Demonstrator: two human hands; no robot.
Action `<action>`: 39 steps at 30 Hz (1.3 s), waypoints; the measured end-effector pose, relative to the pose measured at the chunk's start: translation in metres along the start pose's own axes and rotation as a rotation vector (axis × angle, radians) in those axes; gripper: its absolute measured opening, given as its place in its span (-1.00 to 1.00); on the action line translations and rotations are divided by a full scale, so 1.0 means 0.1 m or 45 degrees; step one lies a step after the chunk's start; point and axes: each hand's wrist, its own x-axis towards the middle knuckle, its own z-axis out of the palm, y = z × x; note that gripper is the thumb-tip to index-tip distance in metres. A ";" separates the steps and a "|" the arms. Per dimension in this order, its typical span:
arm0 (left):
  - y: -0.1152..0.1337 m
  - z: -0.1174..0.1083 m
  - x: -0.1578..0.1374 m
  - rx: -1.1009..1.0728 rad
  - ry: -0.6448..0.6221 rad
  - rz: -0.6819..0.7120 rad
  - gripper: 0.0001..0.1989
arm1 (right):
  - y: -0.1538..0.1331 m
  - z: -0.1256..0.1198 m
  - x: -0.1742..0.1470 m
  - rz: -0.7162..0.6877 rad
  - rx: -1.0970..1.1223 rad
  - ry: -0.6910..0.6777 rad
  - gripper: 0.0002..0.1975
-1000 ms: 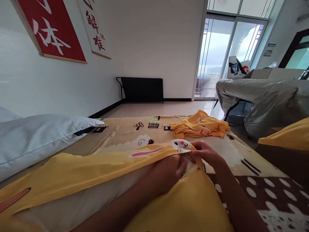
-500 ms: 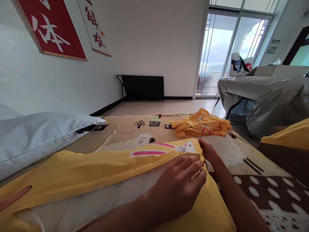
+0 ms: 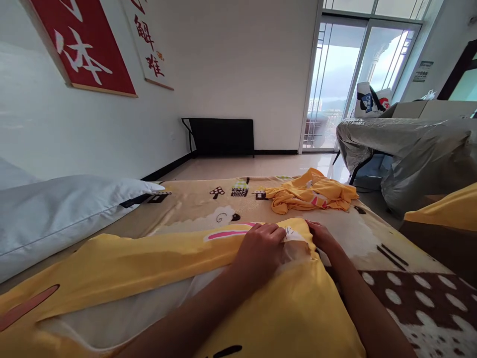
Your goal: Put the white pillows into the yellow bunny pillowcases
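A yellow pillowcase (image 3: 149, 253) with a rabbit print lies across the bed in front of me. White filling or a pillow (image 3: 130, 308) shows through its long opening, and also at a small gap near the far right corner. My left hand (image 3: 263, 248) is closed on the upper edge of that opening, beside the rabbit's face; its fingertips are partly hidden. At the corner, my right hand (image 3: 322, 237) pinches the yellow cloth from the outer side. A crumpled orange-yellow cloth (image 3: 311, 191) with a rabbit print rests just beyond both hands.
A white pillow (image 3: 67, 214) lies to the left on the patterned blanket (image 3: 201, 199). More yellow cloth (image 3: 443, 209) sits at the right edge. A plastic-covered table (image 3: 402, 132) stands back right, and a black folded panel (image 3: 223, 136) leans against the far wall.
My left hand has shifted left and away from me along the opening's edge, uncovering white material near the corner. My right hand stays at the corner, and the view has tilted slightly.
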 end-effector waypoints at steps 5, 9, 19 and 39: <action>0.06 -0.06 -0.09 -0.168 0.356 0.181 -0.82 | -0.10 0.06 -0.03 -0.008 0.086 -0.028 -0.79; 0.14 -0.15 -0.17 -0.285 0.520 0.339 -0.83 | -0.18 0.05 -0.06 -0.001 0.098 -0.047 -0.70; 0.36 -0.24 -0.39 -0.324 0.191 0.579 -0.84 | -0.21 0.01 -0.08 -0.128 -0.089 0.066 -0.59; 0.45 -0.16 -0.37 0.143 -0.248 0.689 -0.94 | -0.25 0.09 -0.13 -0.100 -0.218 0.029 -0.82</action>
